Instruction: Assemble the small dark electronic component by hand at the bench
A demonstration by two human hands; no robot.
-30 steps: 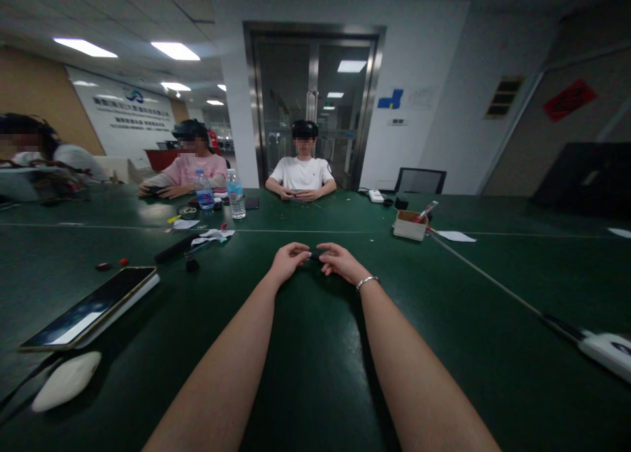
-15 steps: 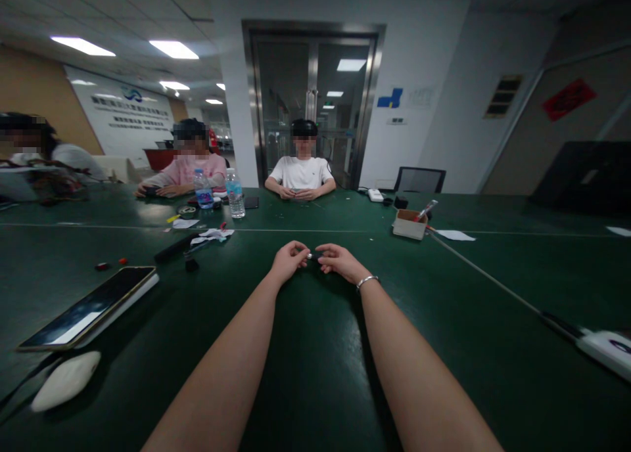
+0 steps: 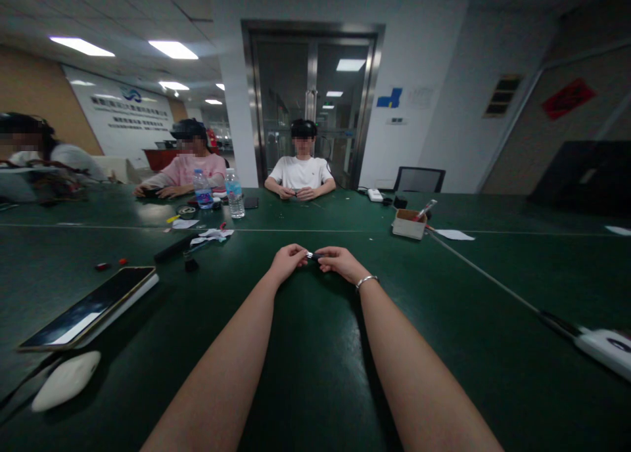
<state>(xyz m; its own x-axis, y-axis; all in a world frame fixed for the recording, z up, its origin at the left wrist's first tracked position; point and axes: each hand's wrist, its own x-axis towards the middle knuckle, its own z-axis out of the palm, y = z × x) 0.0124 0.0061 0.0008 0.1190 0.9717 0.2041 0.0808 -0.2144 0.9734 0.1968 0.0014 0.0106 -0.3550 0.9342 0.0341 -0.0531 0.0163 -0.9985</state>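
Note:
Between my two hands is a small slim black item with a shiny silver part (image 3: 311, 256), too small to name more exactly. My left hand (image 3: 289, 260) is closed in a pinch at its silver end. At the black end, the fingertips of my right hand (image 3: 339, 263) are pinched together. The item lies roughly level, just above the green table (image 3: 315, 347), and my fingers cover both of its ends. A silver bracelet (image 3: 367, 282) circles my right wrist.
Left are a phone on a white box (image 3: 91, 307), a white rounded object (image 3: 66, 381), scraps of paper (image 3: 213, 236) and water bottles (image 3: 235, 196). A small open box (image 3: 410, 225) and a white power strip (image 3: 608, 350) lie right. Several people sit across and at left.
The silver part shows a little more between my fingertips. My hands have otherwise barely moved, and both still grip the item.

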